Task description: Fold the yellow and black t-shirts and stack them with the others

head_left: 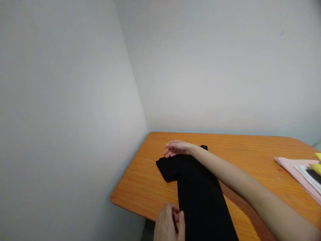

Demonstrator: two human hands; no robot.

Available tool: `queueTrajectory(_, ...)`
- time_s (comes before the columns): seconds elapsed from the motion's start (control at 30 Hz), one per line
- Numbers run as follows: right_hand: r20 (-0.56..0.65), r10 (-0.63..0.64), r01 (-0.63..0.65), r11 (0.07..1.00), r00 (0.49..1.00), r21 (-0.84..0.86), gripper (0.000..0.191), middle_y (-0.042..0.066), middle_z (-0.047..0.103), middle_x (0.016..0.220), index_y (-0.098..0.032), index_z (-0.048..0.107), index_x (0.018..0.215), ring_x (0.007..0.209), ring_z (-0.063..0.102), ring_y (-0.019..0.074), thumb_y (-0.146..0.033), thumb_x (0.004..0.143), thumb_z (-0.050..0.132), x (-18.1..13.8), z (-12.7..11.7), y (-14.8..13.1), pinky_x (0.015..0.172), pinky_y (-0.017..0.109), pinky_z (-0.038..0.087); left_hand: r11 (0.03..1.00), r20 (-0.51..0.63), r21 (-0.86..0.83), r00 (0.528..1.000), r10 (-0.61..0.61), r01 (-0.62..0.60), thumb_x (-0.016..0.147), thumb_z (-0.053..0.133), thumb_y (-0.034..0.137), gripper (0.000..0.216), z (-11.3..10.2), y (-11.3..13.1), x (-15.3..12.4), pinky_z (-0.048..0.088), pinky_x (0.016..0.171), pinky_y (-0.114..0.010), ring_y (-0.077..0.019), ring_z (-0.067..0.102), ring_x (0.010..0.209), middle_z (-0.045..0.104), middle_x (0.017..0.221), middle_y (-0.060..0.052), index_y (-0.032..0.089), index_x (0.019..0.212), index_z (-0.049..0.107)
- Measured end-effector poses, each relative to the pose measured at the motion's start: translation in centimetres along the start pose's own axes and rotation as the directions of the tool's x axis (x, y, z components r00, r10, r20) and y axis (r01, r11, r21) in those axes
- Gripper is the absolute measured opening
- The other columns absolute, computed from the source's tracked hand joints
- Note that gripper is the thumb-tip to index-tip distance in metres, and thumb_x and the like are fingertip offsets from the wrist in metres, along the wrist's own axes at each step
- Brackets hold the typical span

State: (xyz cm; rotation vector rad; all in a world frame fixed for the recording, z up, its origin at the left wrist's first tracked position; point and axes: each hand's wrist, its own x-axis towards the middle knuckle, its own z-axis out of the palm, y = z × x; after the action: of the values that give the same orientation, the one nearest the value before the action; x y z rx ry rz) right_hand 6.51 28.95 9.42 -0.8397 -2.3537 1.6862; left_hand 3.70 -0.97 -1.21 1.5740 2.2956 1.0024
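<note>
A black short-sleeved shirt [200, 197] lies lengthwise on the wooden table, one sleeve pointing left and its lower end running out of view at the bottom. Over its upper part reaches my right hand [177, 147], fingers loosely extended and apart, with nothing in them. Whether its underside touches the cloth, I cannot tell. My left hand [169, 222] is beside the shirt's left edge near the front of the table. Its fingers are loosely curled, with a gap between them and the thumb, and no cloth shows in its grip.
The orange-brown wooden table [142, 187] has rounded corners and sits close to a pale left wall [75, 117] and back wall [213, 67]. At the far right, pink cloth [291, 164] lies under white, black and yellow folded pieces [317, 167].
</note>
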Motion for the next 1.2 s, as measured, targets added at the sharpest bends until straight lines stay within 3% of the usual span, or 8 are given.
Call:
queueTrajectory(0.13, -0.174, -0.083, 0.069, 0.994, 0.981, -0.086, 0.016, 0.012, 0.071, 0.103, -0.016, 0.05, 0.108, 0.084, 0.069, 0.0166, -0.024, 0.1, 0.039, -3.1, 0.5, 1.2, 0.076, 0.029, 0.055, 0.996, -0.008, 0.078, 0.999, -0.042, 0.042, 0.099, 0.033, 0.044, 0.033, -4.3, -0.8, 4.4, 0.049, 0.081, -0.039, -0.0254, 0.066, 0.089, 0.068, 0.092, -0.01, 0.022, 0.095, 0.057)
queueTrajectory(0.23, -0.296, -0.148, 0.082, 0.971, 0.944, -0.226, 0.013, 0.012, 0.069, 0.096, -0.015, 0.058, 0.1, 0.089, 0.066, 0.0232, -0.021, 0.094, 0.049, -6.9, 1.5, 3.3, 0.086, 0.04, 0.051, 0.976, 0.019, 0.219, 1.0, -0.005, 0.001, 0.101, 0.028, 0.04, 0.037, -5.7, -1.2, 10.1, 0.047, 0.086, -0.038, -0.0262, 0.064, 0.098, 0.068, 0.102, -0.013, 0.017, 0.104, 0.057)
queueTrajectory(0.37, -0.322, -0.239, 0.05, 0.865, 0.916, -0.499, 0.044, 0.022, 0.059, 0.129, -0.009, 0.061, 0.124, 0.125, 0.049, 0.0378, -0.038, 0.092, 0.058, -12.0, 5.6, 6.6, 0.108, 0.056, 0.035, 0.948, 0.075, 0.317, 0.997, 0.013, -0.036, 0.099, 0.035, 0.036, 0.036, -4.0, -1.6, 18.1, 0.042, 0.096, -0.04, -0.0299, 0.06, 0.11, 0.066, 0.112, -0.02, 0.011, 0.111, 0.059)
queueTrajectory(0.5, -0.2, -0.229, 0.027, 0.719, 0.953, -0.694, 0.078, 0.018, 0.021, 0.159, -0.009, 0.034, 0.152, 0.146, 0.014, 0.0383, -0.059, 0.095, 0.049, -14.4, 9.3, 8.8, 0.117, 0.058, 0.021, 0.931, 0.147, 0.365, 0.988, -0.049, -0.008, 0.093, 0.052, 0.047, 0.044, -1.7, -2.4, 22.7, 0.039, 0.1, -0.048, -0.0358, 0.056, 0.116, 0.064, 0.114, -0.026, 0.006, 0.103, 0.063)
queueTrajectory(0.67, -0.18, -0.254, 0.047, 0.69, 0.95, -0.722, 0.081, 0.016, 0.014, 0.16, -0.011, 0.028, 0.154, 0.148, 0.007, 0.0363, -0.066, 0.095, 0.041, -14.7, 9.9, 9.1, 0.119, 0.058, 0.015, 0.956, 0.334, 0.294, 0.934, -0.125, 0.023, 0.094, 0.057, 0.043, 0.03, -2.2, -3.6, 24.6, 0.05, 0.089, -0.041, -0.0197, 0.064, 0.093, 0.067, 0.096, -0.006, 0.014, 0.093, 0.064)
queueTrajectory(0.93, -0.133, -0.278, 0.1, 0.687, 0.951, -0.719, 0.093, 0.019, 0.012, 0.159, -0.005, 0.03, 0.152, 0.147, 0.002, 0.0387, -0.076, 0.092, 0.032, -15.9, 10.4, 8.8, 0.118, 0.061, 0.011, 0.98, 0.48, 0.051, 0.856, -0.194, 0.193, 0.096, 0.056, 0.04, 0.027, -5.0, -1.0, 26.7, 0.049, 0.054, -0.022, -0.0086, 0.055, 0.059, 0.06, 0.078, 0.001, 0.013, 0.098, 0.061)
queueTrajectory(1.07, -0.132, -0.319, 0.132, 0.686, 0.938, -0.716, 0.094, 0.02, 0.013, 0.159, -0.003, 0.031, 0.152, 0.147, 0.0, 0.0382, -0.076, 0.092, 0.032, -17.0, 11.7, 8.9, 0.119, 0.061, 0.01, 0.983, 0.505, -0.072, 0.856, -0.109, 0.168, 0.097, 0.054, 0.044, 0.032, -3.3, 2.7, 27.8, 0.052, 0.056, -0.024, -0.0094, 0.058, 0.059, 0.063, 0.079, 0.0, 0.013, 0.101, 0.061)
queueTrajectory(1.2, -0.115, -0.346, 0.159, 0.669, 0.931, -0.726, 0.098, 0.023, 0.012, 0.157, -0.002, 0.027, 0.153, 0.146, 0.001, 0.0402, -0.076, 0.09, 0.04, -18.5, 13.1, 8.7, 0.118, 0.064, 0.013, 0.985, 0.523, -0.174, 0.848, 0.088, 0.006, 0.103, 0.038, 0.044, 0.038, 0.6, 5.8, 26.3, 0.057, 0.075, -0.031, -0.0141, 0.069, 0.079, 0.071, 0.096, -0.007, 0.013, 0.117, 0.056)
